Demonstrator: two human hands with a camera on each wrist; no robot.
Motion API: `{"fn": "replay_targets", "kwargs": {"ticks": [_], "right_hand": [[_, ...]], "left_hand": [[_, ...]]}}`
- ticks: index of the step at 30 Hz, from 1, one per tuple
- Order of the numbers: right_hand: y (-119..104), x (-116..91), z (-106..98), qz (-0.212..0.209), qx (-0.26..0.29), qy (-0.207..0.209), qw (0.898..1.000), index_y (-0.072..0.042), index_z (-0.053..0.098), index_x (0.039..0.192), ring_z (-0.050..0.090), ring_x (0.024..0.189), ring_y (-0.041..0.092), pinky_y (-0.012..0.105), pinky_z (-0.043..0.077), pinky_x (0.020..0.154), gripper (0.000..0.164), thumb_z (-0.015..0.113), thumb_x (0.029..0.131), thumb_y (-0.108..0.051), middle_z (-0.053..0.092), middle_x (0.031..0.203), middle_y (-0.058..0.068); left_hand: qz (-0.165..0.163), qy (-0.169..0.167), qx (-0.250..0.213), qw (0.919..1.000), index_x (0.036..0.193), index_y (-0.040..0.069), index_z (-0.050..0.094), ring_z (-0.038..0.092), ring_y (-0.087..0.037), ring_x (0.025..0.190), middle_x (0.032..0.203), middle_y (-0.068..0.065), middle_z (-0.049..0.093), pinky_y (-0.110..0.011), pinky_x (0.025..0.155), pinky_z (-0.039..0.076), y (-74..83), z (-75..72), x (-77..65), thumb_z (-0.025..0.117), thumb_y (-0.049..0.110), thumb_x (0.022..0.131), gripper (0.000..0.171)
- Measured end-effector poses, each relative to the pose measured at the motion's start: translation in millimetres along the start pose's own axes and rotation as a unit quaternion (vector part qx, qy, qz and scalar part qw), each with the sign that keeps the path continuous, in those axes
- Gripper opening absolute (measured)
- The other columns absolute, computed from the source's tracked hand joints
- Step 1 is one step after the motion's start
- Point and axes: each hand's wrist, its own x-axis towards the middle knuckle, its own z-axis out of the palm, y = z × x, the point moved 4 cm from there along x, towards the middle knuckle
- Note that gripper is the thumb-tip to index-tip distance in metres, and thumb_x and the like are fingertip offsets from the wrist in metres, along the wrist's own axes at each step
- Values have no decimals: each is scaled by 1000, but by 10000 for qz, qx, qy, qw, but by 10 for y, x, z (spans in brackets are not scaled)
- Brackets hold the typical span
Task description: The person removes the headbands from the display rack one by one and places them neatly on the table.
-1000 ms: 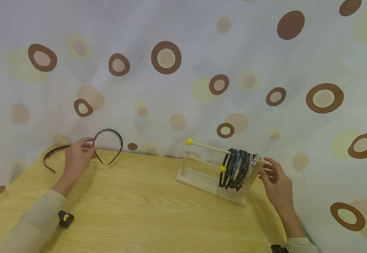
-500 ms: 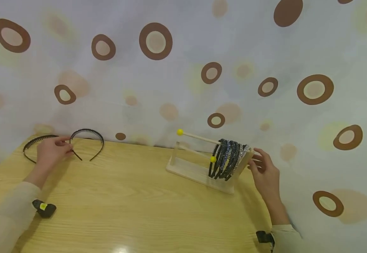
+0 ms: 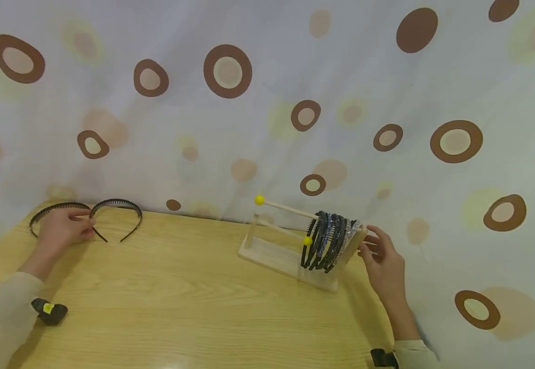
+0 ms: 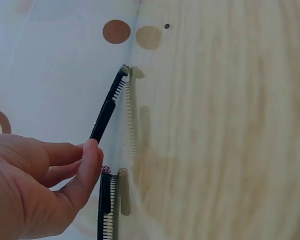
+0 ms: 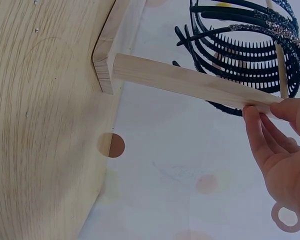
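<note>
At the far left of the head view, my left hand [image 3: 62, 228] pinches one side of a black toothed headband [image 3: 117, 203], which stands arch up at the table's back edge. In the left wrist view, thumb and fingers hold this headband [image 4: 104, 117]. A second black headband [image 3: 57, 206] stands to its left, partly hidden by the hand. My right hand [image 3: 387, 266] grips the wooden end upright [image 5: 180, 82] of a display rack [image 3: 272, 256] near its top. Several black and glittery headbands [image 3: 329, 241] hang on the rack's rods, bunched against that upright.
The light wooden table [image 3: 193, 307] runs up to a spotted backdrop [image 3: 258, 123]. Yellow balls cap the rack's rods, including the upper one [image 3: 259, 200], and their free ends point left. A dark wrist camera [image 3: 49, 311] sits on the left sleeve.
My left hand has moved left with the headband, bringing it closer to the second one. The right hand stays on the rack's upright. The head view has shifted slightly.
</note>
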Motion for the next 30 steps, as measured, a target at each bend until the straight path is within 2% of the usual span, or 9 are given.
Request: {"fn": "replay_targets", "kwargs": {"ticks": [5, 8, 12, 15, 20, 24, 27, 30], "right_hand": [[-27, -13, -47, -185, -76, 22, 9998, -13, 53, 148, 69, 93, 7, 11, 51, 79, 52, 67, 99, -2, 69, 118, 19], [-53, 40, -85, -336, -158, 75, 9993, -10, 53, 147, 69, 93, 9, 10, 50, 79, 51, 67, 98, -1, 69, 117, 19], [-88, 110, -103, -370, -161, 67, 9992, -11, 53, 147, 71, 95, 25, 10, 50, 79, 52, 67, 98, -1, 69, 118, 20], [-97, 168, -60, -329, -37, -40, 9994, -13, 52, 148, 70, 98, 34, 10, 50, 79, 53, 67, 99, -2, 68, 120, 20], [-123, 271, -65, -453, -68, -99, 9989, -13, 50, 149, 70, 100, 35, 10, 49, 80, 53, 66, 100, -3, 67, 121, 21], [-92, 280, -87, -473, -193, -94, 9987, -14, 50, 149, 70, 100, 34, 8, 48, 79, 53, 66, 100, -4, 67, 121, 19], [-63, 218, -81, -478, -240, -158, 9984, -13, 49, 150, 70, 99, 34, 8, 48, 77, 54, 67, 100, -4, 67, 121, 19], [-84, 201, -78, -531, -247, -162, 9982, -11, 48, 151, 71, 98, 33, 8, 48, 77, 56, 67, 99, -3, 67, 121, 20]], "left_hand": [[60, -219, 245, 9994, 132, -23, 51, 72, -15, 63, 84, -17, 74, -21, 60, 56, -30, 23, 11, 65, 10, 100, 48], [-14, -329, 50, 9994, 132, -24, 50, 72, -14, 65, 89, -19, 74, -27, 61, 59, -22, 67, 30, 64, 7, 100, 47], [-74, -374, -319, 9988, 134, -24, 48, 73, -14, 69, 98, -24, 71, -31, 65, 60, 21, 88, 57, 62, 7, 101, 48], [-132, -330, -344, 9988, 134, -24, 47, 73, -14, 71, 103, -29, 70, -33, 66, 61, 35, 52, 71, 60, 11, 103, 49], [-26, -263, -14, 9996, 134, -23, 48, 73, -16, 74, 109, -33, 68, -34, 66, 61, 98, 27, 79, 56, 22, 105, 54], [303, -202, 742, 9966, 136, -19, 50, 73, -24, 75, 112, -33, 67, -35, 62, 59, 187, 45, 43, 50, 34, 107, 60], [597, -60, 1237, 9905, 137, -15, 53, 72, -25, 73, 111, -31, 67, -33, 60, 53, 298, 35, 4, 47, 39, 108, 62], [867, -113, 1202, 9889, 138, -14, 52, 72, -29, 80, 114, -33, 65, -35, 64, 55, 500, 25, 5, 47, 43, 108, 64]]}}
